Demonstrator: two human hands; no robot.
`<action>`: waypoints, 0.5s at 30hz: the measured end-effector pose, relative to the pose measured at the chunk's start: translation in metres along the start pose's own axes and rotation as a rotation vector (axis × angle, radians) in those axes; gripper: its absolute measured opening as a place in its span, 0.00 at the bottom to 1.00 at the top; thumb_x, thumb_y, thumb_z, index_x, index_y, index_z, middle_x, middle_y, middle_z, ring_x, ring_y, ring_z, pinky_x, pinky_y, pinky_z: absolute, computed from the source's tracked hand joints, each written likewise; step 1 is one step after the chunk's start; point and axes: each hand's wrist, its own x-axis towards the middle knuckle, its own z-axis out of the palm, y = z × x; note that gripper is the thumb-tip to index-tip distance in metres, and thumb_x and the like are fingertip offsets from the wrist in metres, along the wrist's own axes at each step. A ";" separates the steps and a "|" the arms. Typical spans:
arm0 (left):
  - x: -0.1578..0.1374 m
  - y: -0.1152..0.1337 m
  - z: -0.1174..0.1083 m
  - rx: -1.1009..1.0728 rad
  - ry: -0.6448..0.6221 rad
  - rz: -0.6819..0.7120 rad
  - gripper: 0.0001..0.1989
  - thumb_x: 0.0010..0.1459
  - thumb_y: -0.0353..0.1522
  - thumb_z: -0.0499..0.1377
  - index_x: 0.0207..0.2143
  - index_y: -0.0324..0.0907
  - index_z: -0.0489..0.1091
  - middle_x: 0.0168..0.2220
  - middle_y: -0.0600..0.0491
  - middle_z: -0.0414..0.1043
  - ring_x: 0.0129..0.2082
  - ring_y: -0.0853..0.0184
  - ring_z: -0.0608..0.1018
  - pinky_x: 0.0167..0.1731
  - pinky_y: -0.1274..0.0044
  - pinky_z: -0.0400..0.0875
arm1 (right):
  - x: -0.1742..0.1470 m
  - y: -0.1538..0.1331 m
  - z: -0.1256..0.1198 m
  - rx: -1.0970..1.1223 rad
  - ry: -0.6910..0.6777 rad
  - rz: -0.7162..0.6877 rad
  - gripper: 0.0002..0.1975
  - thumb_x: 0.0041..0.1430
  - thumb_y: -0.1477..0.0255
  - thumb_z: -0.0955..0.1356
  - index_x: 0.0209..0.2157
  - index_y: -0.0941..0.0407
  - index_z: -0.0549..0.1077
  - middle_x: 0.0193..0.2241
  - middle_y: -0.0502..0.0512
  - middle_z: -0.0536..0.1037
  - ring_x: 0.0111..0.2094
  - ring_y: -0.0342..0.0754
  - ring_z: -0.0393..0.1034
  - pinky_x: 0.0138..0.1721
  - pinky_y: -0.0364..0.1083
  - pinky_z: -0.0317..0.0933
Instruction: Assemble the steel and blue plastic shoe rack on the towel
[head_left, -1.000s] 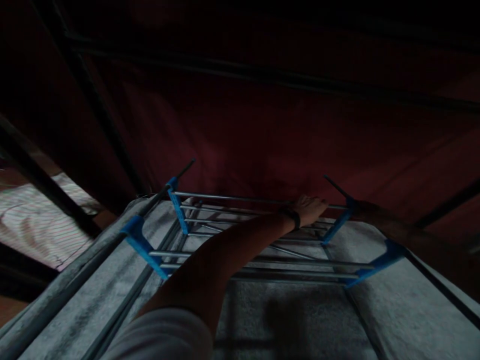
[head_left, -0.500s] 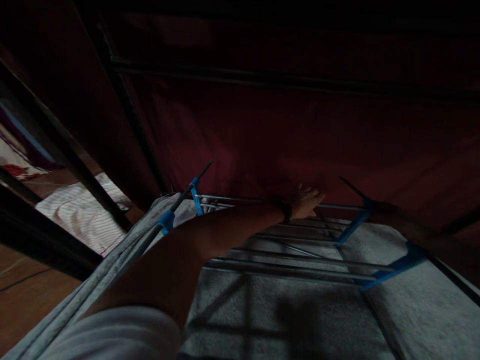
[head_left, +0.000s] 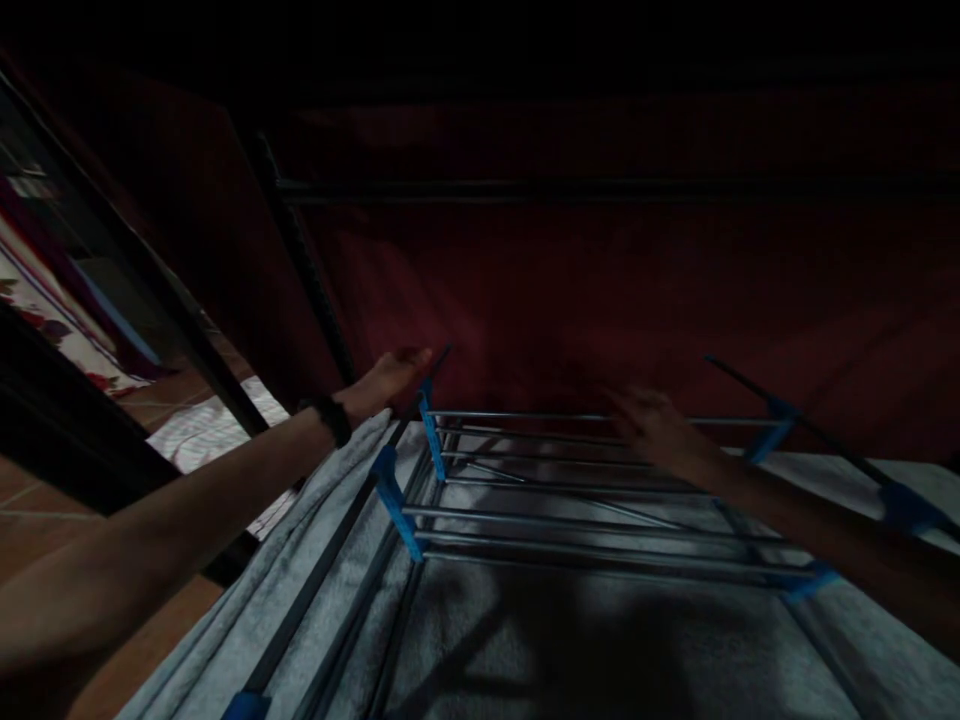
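A rack of thin metal tubes (head_left: 577,545) with blue plastic joints (head_left: 401,500) stands on a grey fleecy blanket (head_left: 480,620). My left hand (head_left: 394,375), black band at the wrist, is at the upper end of the rack's far left upright (head_left: 444,358). Its fingers are dim and close together; whether they touch the rod is unclear. Over the rack's far tubes hangs my right hand (head_left: 652,428), blurred, fingers apart, with nothing visible in it. The far right upright (head_left: 739,380) rises just beyond that hand.
A dark metal frame (head_left: 315,280) with a crossbar (head_left: 525,190) surrounds the space, backed by a dark red cloth (head_left: 525,300). On the left are a striped cloth (head_left: 202,425), tiled floor (head_left: 30,510) and hanging fabric (head_left: 82,280).
My left hand has moved left from the rack's far middle to the far left upright. My right hand has come in over the far tubes from the right. The view has shifted.
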 end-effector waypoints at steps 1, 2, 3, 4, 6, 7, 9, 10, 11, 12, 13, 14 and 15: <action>-0.002 -0.009 0.004 -0.126 -0.056 -0.061 0.18 0.68 0.43 0.53 0.45 0.40 0.74 0.37 0.50 0.79 0.33 0.68 0.78 0.31 0.79 0.72 | 0.016 -0.025 0.014 0.010 -0.025 -0.073 0.24 0.68 0.74 0.60 0.64 0.59 0.65 0.61 0.64 0.69 0.62 0.57 0.62 0.66 0.57 0.53; -0.004 -0.016 0.010 -0.259 -0.104 -0.114 0.17 0.66 0.43 0.56 0.44 0.40 0.74 0.34 0.51 0.79 0.30 0.68 0.78 0.29 0.79 0.72 | 0.031 -0.049 0.028 0.023 -0.057 -0.123 0.24 0.68 0.74 0.60 0.64 0.59 0.65 0.61 0.64 0.69 0.62 0.57 0.62 0.66 0.58 0.52; -0.005 -0.022 0.016 -0.382 -0.135 -0.155 0.16 0.64 0.43 0.59 0.44 0.40 0.73 0.33 0.51 0.78 0.28 0.69 0.78 0.27 0.79 0.72 | 0.045 -0.070 0.040 0.035 -0.073 -0.137 0.24 0.68 0.74 0.59 0.63 0.59 0.65 0.61 0.64 0.69 0.62 0.56 0.63 0.66 0.58 0.53; -0.005 -0.028 0.022 -0.473 -0.146 -0.186 0.15 0.63 0.42 0.61 0.44 0.41 0.73 0.32 0.52 0.78 0.27 0.69 0.78 0.26 0.79 0.72 | 0.058 -0.089 0.052 0.047 -0.093 -0.156 0.24 0.69 0.73 0.59 0.64 0.60 0.65 0.61 0.64 0.70 0.62 0.56 0.63 0.66 0.58 0.53; -0.001 -0.040 0.033 -0.599 -0.165 -0.245 0.14 0.63 0.41 0.61 0.44 0.40 0.72 0.30 0.51 0.78 0.25 0.68 0.78 0.24 0.79 0.72 | 0.079 -0.117 0.073 0.074 -0.125 -0.188 0.24 0.69 0.72 0.59 0.64 0.61 0.63 0.61 0.65 0.69 0.61 0.55 0.65 0.64 0.57 0.56; 0.002 -0.045 0.037 -0.652 -0.189 -0.274 0.14 0.64 0.41 0.59 0.43 0.39 0.72 0.29 0.50 0.78 0.24 0.67 0.78 0.23 0.78 0.73 | 0.089 -0.127 0.082 0.086 -0.143 -0.200 0.24 0.70 0.72 0.59 0.65 0.61 0.62 0.61 0.66 0.69 0.60 0.55 0.66 0.62 0.56 0.58; 0.009 -0.056 0.043 -0.747 -0.257 -0.320 0.15 0.66 0.40 0.55 0.40 0.38 0.72 0.27 0.48 0.77 0.24 0.64 0.79 0.24 0.76 0.75 | 0.104 -0.139 0.097 0.104 -0.186 -0.210 0.25 0.70 0.72 0.59 0.66 0.60 0.59 0.61 0.66 0.69 0.58 0.54 0.68 0.59 0.54 0.63; 0.013 -0.060 0.044 -0.793 -0.284 -0.327 0.15 0.67 0.40 0.54 0.39 0.37 0.72 0.27 0.47 0.77 0.24 0.63 0.79 0.24 0.75 0.76 | 0.111 -0.143 0.103 0.108 -0.214 -0.213 0.25 0.70 0.73 0.59 0.67 0.59 0.59 0.61 0.66 0.69 0.58 0.53 0.69 0.58 0.53 0.64; 0.016 -0.063 0.046 -0.830 -0.294 -0.322 0.14 0.67 0.38 0.53 0.38 0.37 0.72 0.27 0.47 0.77 0.23 0.63 0.79 0.25 0.74 0.76 | 0.116 -0.145 0.109 0.109 -0.241 -0.217 0.25 0.70 0.74 0.59 0.66 0.58 0.60 0.61 0.65 0.69 0.58 0.53 0.69 0.57 0.53 0.64; 0.018 -0.066 0.047 -0.847 -0.284 -0.310 0.13 0.67 0.37 0.54 0.38 0.37 0.72 0.27 0.47 0.78 0.23 0.63 0.79 0.25 0.74 0.76 | 0.119 -0.145 0.113 0.106 -0.264 -0.221 0.24 0.70 0.75 0.58 0.66 0.58 0.61 0.61 0.65 0.69 0.58 0.53 0.69 0.57 0.52 0.65; 0.019 -0.067 0.047 -0.848 -0.265 -0.302 0.12 0.66 0.36 0.55 0.38 0.37 0.72 0.28 0.47 0.78 0.22 0.64 0.79 0.24 0.75 0.76 | 0.122 -0.145 0.117 0.100 -0.278 -0.222 0.24 0.69 0.76 0.58 0.65 0.57 0.62 0.61 0.64 0.69 0.59 0.53 0.68 0.57 0.53 0.65; 0.019 -0.067 0.048 -0.840 -0.246 -0.305 0.11 0.66 0.36 0.55 0.38 0.36 0.72 0.27 0.47 0.77 0.22 0.64 0.79 0.24 0.75 0.76 | 0.123 -0.144 0.119 0.094 -0.282 -0.222 0.24 0.69 0.76 0.59 0.65 0.57 0.62 0.62 0.64 0.68 0.59 0.53 0.68 0.57 0.53 0.64; 0.019 -0.066 0.048 -0.832 -0.232 -0.314 0.11 0.65 0.36 0.56 0.38 0.36 0.72 0.27 0.48 0.77 0.21 0.64 0.79 0.23 0.75 0.76 | 0.124 -0.143 0.120 0.090 -0.279 -0.224 0.25 0.68 0.77 0.59 0.65 0.57 0.62 0.62 0.64 0.68 0.59 0.54 0.68 0.58 0.54 0.64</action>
